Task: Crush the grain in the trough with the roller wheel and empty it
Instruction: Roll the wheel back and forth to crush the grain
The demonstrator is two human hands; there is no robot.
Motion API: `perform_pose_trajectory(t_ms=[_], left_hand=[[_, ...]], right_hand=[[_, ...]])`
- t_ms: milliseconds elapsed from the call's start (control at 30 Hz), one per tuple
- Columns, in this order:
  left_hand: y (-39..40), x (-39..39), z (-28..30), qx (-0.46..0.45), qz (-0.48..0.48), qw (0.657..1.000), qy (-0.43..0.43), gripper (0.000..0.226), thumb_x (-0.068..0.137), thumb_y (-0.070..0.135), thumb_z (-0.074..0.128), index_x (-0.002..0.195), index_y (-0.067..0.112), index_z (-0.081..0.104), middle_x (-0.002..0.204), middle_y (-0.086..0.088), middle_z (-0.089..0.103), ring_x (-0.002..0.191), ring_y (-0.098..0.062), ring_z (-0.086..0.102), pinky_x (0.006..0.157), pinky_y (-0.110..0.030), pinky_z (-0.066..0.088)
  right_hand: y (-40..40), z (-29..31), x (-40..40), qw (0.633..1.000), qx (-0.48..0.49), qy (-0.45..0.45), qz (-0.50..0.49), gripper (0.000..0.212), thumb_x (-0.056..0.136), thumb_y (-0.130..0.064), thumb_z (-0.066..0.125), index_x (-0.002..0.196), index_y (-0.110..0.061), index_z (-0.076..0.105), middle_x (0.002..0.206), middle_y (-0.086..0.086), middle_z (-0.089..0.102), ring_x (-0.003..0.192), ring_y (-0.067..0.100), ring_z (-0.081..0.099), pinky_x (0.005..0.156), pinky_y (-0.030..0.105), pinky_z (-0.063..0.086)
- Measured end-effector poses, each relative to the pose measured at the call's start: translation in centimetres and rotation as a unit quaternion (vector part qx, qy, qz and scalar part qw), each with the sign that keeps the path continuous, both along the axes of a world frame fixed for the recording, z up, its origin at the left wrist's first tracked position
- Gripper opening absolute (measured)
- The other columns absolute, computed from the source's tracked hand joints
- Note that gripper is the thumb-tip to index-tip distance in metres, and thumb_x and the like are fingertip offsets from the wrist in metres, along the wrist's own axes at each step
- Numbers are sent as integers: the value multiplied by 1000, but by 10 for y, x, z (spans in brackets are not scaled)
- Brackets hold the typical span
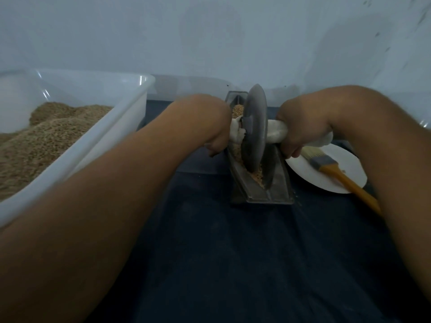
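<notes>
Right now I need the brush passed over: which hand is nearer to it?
Right. The right hand grips the wheel's handle just above the brush bristles; the left hand is across the wheel, farther off.

Two bare forearms reach in from the lower corners, uncovered up to the frame edge: no sleeves, watch, bracelet or gloves show. The left hand and right hand are ringless.
</notes>
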State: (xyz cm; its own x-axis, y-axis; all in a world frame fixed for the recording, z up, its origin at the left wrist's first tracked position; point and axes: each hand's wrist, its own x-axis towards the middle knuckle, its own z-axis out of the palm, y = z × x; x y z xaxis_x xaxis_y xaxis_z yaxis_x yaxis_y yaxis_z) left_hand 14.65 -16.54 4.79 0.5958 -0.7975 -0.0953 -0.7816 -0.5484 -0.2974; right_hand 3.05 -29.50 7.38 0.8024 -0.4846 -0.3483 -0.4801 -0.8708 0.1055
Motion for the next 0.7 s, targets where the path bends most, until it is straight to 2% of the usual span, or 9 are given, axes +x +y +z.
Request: perform_pose_trajectory(t_ms=[67,133,233,333,433,567,700], left_hand=[[0,4,-3,-30,4,1000,-3,41,80,31,77,69,7,44,69,-4,42,58,-19,43,68,-35,45],[1,10,-7,-79,-8,997,-13,39,80,24,74,67,10,40,68,-4,42,55,-17,40,64,-34,43],[-1,19,-15,-152,-15,988,-14,31,82,16,68,71,12,39,69,-4,38,61,-19,41,65,-36,41],[-4,23,-23,-218,-15,975,-36,13,85,8,63,93,10,53,88,-12,55,79,-28,53,67,-40,41],[-8,25,-30,-261,-20,961,-86,23,87,3,60,108,8,53,108,-17,61,96,-37,61,74,-42,39],[-10,32,-39,-301,-36,944,-129,19,91,4,54,109,7,51,109,-16,61,95,-38,61,72,-39,31],[-9,33,-40,-299,-41,942,-144,23,88,7,60,109,8,50,108,-15,61,94,-36,61,73,-39,32]], right_hand=[[-3,-5,3,998,-48,-28,10,19,75,-33,81,89,-23,72,70,-11,72,70,8,65,61,29,45],[-5,-11,8,993,-103,-56,25,21,76,-33,80,89,-20,72,75,-3,69,69,13,62,57,28,44],[-13,-22,17,976,-163,-137,41,24,77,-28,75,96,-15,70,88,8,68,73,23,59,62,31,46],[-22,-34,24,959,-179,-213,45,24,82,-21,70,103,-11,67,101,16,66,83,31,55,66,32,39],[-30,-44,28,939,-196,-278,45,27,85,-17,68,110,-9,62,106,20,64,97,39,59,68,35,36],[-31,-54,32,914,-228,-330,55,25,87,-10,64,111,-5,57,101,20,63,93,39,59,67,35,31],[-30,-52,32,916,-230,-324,56,26,86,-9,65,111,-5,57,102,21,63,95,39,58,68,36,31]])
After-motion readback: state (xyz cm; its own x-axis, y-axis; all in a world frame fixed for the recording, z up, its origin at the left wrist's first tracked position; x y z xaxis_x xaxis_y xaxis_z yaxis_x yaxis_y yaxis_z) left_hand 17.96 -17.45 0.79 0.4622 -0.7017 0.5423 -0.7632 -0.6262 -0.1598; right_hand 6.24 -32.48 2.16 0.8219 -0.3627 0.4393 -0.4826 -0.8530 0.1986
